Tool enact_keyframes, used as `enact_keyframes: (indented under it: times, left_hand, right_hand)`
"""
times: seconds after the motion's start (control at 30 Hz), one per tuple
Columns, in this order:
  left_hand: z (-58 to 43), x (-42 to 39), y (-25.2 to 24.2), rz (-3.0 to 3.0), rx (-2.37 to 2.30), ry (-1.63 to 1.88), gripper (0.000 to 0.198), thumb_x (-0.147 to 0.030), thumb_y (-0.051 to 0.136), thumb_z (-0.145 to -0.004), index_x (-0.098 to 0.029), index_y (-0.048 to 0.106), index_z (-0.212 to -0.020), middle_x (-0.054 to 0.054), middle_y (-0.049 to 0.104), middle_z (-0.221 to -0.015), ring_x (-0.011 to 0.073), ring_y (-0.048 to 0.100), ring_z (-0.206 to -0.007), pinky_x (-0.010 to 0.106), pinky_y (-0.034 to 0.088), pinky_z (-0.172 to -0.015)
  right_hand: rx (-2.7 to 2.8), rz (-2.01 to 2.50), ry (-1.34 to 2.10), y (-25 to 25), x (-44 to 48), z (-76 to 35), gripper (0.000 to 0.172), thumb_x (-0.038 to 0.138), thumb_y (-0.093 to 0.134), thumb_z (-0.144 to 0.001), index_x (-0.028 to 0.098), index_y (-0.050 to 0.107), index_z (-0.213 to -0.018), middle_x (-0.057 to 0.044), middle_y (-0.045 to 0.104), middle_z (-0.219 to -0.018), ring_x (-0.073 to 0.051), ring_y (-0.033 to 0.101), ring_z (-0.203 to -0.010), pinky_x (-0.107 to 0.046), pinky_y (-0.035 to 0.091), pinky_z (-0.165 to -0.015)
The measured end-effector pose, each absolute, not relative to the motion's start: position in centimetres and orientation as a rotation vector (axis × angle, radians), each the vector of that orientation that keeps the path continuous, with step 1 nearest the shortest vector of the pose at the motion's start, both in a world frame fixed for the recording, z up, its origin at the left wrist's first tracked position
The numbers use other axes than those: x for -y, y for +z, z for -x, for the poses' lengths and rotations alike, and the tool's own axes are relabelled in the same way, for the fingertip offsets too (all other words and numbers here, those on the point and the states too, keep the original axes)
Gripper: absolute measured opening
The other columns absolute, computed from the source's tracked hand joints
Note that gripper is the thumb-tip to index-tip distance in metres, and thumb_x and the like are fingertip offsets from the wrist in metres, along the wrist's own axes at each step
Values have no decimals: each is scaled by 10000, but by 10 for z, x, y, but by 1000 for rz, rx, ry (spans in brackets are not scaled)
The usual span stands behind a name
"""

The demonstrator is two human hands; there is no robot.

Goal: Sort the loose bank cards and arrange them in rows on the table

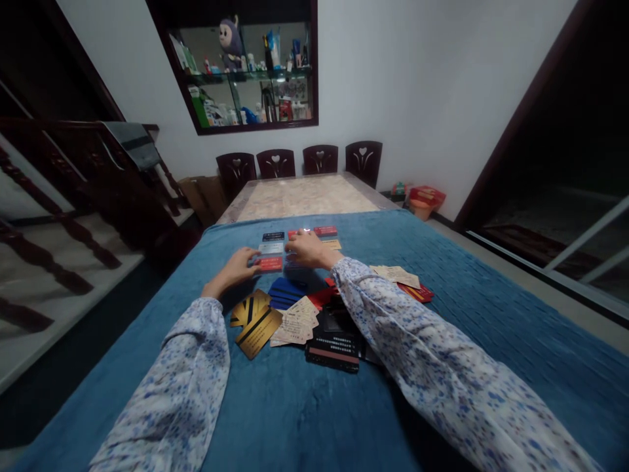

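Several cards lie in tidy rows at the far side of the blue quilted cloth-covered surface (466,314). My left hand (239,265) rests with its fingers flat and open on a red plastic card (269,263), just below a grey card (271,248) and a dark card (273,236). My right hand (307,249) covers the next spot, fingers curled down; I cannot tell whether they pinch anything. Nearer me, gold striped cards (255,321), blue cards (285,292), beige paper tickets (295,321), black cards (334,337) and a rightmost red pile (417,292) lie heaped, so I judge most sorting is left.
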State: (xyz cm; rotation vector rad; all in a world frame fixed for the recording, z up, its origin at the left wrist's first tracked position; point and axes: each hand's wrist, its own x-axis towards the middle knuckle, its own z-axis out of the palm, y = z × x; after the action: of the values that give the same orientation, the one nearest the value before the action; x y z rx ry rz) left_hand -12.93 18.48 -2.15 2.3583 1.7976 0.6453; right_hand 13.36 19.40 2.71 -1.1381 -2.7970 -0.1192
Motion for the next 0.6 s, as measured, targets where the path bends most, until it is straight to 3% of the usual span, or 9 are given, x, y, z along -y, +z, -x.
enact_keyframes:
  times: [0.3,0.6]
  left_hand:
    - [96,-171,-7,-2495,-1671,694,383,-293,574,-785,-160,766,-1089,104,724,-1111,271,667,-1026,397,533,-1002]
    - [55,-153,3,-2569,-1495,728,335,-184,561,-836,-173,763,-1104,100,720,-1120,252,667,-1066,384,538,-1013]
  right_hand:
    - [2733,1134,-177,32,-185,-167,311,237,461,-1032,208,766,-1091,-119,726,-1209,-270,511,-1103,-373,347,-866]
    - [2695,1164,-172,18,-176,-203,299,276,483,-1043,203,771,-1081,-129,738,-1175,-279,507,-1144,-374,325,-855]
